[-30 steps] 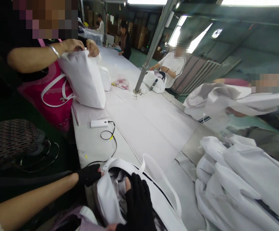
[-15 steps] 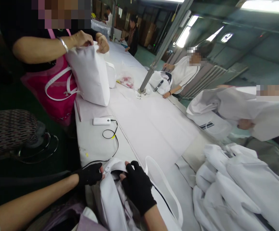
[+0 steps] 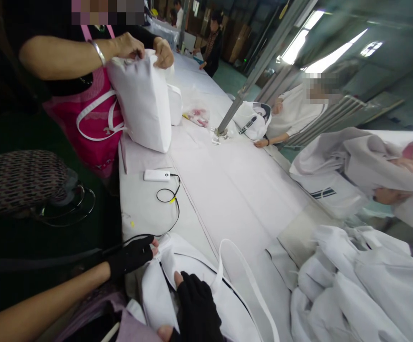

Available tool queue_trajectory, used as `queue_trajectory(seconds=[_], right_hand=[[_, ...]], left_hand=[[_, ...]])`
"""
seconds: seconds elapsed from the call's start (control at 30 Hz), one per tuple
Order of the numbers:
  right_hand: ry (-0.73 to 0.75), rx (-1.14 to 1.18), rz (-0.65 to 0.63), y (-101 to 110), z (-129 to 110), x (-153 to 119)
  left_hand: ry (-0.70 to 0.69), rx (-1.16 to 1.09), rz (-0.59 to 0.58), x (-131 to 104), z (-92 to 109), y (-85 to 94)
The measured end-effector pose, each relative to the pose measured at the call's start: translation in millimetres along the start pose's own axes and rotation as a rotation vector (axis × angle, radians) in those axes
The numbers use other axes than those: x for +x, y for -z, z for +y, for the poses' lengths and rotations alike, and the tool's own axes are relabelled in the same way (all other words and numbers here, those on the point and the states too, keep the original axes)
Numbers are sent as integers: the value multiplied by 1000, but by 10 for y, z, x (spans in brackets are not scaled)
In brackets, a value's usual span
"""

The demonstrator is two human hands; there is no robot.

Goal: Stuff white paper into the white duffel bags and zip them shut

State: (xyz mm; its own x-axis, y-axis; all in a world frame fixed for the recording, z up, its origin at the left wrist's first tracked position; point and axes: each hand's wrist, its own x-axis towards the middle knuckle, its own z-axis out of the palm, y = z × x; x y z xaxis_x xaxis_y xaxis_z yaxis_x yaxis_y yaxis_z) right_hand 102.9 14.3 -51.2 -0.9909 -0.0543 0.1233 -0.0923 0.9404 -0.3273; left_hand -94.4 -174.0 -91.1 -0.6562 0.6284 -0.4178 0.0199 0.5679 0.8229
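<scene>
The white bag lies at the near edge of the long table, directly in front of the person, and its long side runs away from the person toward the right, with the strap looping out on that side. The left hand, in a black glove, pinches the bag's upper left corner with closed fingers. The right hand, also gloved, rests flat and open on the bag's near middle, so it is the hand closer to the strap.

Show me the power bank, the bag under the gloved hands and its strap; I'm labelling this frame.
power bank [image 3: 157, 175], head view, middle of its top.
bag [image 3: 156, 297], head view, white side panel.
strap [image 3: 249, 280], head view, right side of loop.
</scene>
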Motion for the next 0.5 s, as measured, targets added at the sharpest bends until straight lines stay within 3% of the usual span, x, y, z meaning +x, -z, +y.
queue_trajectory(seconds=[0.1,0.27,0.5], right_hand=[[-1,31,-142,26,-17,-35],[-112,41,-38,72,-99,-21],[-136,67,11,46,-146,-65]], left_hand=[[34,71,-44,65,33,5],[166,121,-142,42,-32,-76],[-1,284,-190,53,-70,-98]])
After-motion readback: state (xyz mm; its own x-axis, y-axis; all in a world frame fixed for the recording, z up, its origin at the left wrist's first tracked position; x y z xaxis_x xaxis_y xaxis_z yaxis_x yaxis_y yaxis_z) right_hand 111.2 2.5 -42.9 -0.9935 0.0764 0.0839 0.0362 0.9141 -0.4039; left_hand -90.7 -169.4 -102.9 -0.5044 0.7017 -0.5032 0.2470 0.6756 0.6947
